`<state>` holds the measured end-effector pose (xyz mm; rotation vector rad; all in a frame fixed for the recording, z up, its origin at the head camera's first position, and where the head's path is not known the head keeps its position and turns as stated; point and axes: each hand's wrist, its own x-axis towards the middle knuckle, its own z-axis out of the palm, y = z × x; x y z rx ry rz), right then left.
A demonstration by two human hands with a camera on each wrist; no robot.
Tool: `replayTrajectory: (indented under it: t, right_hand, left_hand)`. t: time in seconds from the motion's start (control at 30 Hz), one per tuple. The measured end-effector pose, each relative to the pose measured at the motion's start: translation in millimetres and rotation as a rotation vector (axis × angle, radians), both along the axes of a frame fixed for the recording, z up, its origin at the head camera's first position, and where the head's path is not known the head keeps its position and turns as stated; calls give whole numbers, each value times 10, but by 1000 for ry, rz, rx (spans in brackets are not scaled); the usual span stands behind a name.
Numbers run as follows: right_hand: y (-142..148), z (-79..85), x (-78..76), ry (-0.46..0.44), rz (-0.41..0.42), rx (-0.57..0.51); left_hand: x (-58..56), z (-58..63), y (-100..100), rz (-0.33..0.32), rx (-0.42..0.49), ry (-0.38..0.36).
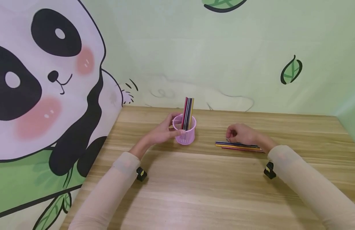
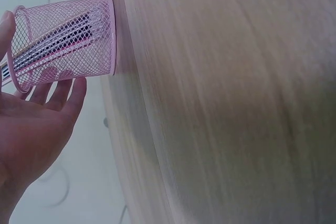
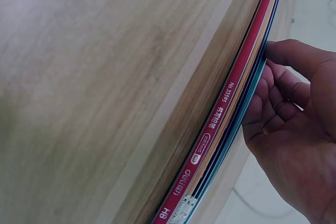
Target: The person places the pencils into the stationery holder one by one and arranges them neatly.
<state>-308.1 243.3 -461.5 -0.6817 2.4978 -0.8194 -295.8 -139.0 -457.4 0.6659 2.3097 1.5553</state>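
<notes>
My left hand (image 1: 161, 132) holds a pink mesh pencil cup (image 1: 190, 138), thumb at the near rim and fingers round its far side. Several pencils (image 1: 187, 111), with red, dark and yellow among them, stand in the cup and lean together. To the right, my right hand (image 1: 243, 134) is at a row of pencils lying on the table, thumb and curled fingers pinching the outermost teal pencil (image 3: 242, 116). Beside it lie dark blue ones, a yellow pencil (image 1: 223, 144) and a red pencil (image 3: 210, 124) with white lettering.
The wooden table (image 1: 189, 188) meets a pale green wall (image 1: 194, 64) just behind the cup. A painted panda (image 1: 71, 67) covers the wall on the left. Small black devices are on both wrists.
</notes>
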Motion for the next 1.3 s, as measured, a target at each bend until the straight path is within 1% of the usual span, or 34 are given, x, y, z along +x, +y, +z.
replayTrajectory:
  t: [0.13, 0.3, 0.53, 0.87, 0.93, 1.1, 1.2, 1.3]
  right_hand:
    - [15, 27, 3, 11, 1, -2]
    - [-3, 12, 14, 11, 5, 1]
    - [-9, -10, 31, 7, -4, 8]
    - [-33, 37, 80, 51, 5, 21]
    - [-35, 51, 82, 74, 4, 25]
    - [-41, 103, 69, 175, 1, 1]
    - [-63, 177, 69, 230, -32, -48]
    - [-116, 295, 65, 299, -90, -124]
  left_hand:
    - [-22, 23, 24, -4, -10, 5]
    - [6, 44, 8, -5, -15, -6]
    - [2, 21, 2, -11, -4, -3]
    - [-2, 22, 5, -16, 12, 3]
    - [-4, 33, 10, -20, 17, 2]
    - [-7, 47, 14, -14, 24, -2]
    - [7, 44, 8, -12, 14, -6]
    - [13, 38, 5, -12, 15, -7]
